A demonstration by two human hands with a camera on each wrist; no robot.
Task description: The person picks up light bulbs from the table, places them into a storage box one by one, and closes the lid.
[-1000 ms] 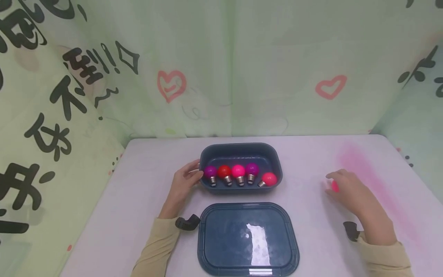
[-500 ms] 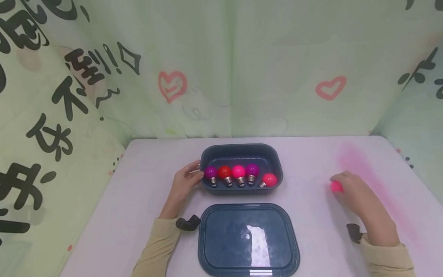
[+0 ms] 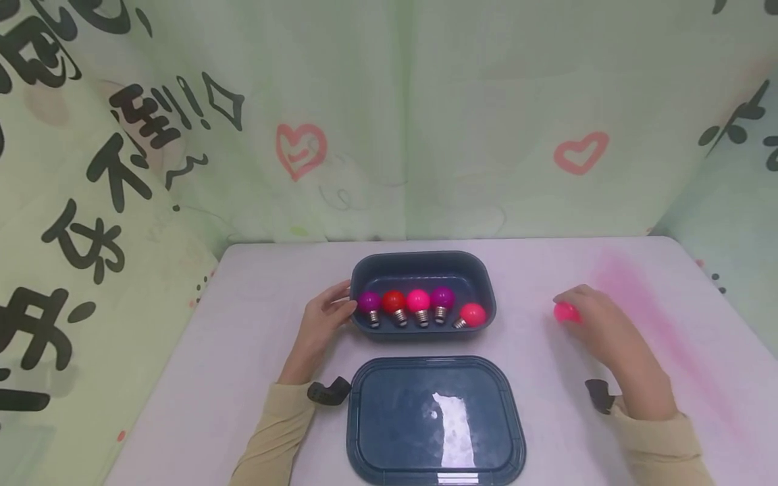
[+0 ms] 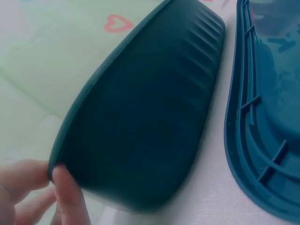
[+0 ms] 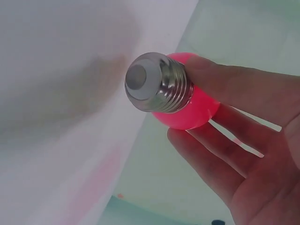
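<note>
Moved since the frame half a second ago: right hand [image 3: 602, 332] with hot-pink light bulb [image 3: 567, 312], both nearer the dark blue plastic box [image 3: 419, 268]. Unmoved: the box and left hand [image 3: 321, 322]. Right grip: thumb and fingertips pinching the held bulb by its globe, metal screw base [image 5: 157, 84] uncovered; position, right of the box and well apart from it, held above the table [image 3: 279, 283]. Left grip: thumb and fingers pinching the rim at the left end of the box. Contents of box, left to right: purple bulb [image 3: 368, 302], red bulb [image 3: 394, 300], pink bulb [image 3: 418, 300], second purple bulb [image 3: 443, 297], coral bulb [image 3: 473, 314], this last lying askew. Lid [image 3: 395, 418]: off, flat, on the near side of the box. Progress, as judged: five bulbs inside, one outside in hand, lid not fitted.
</note>
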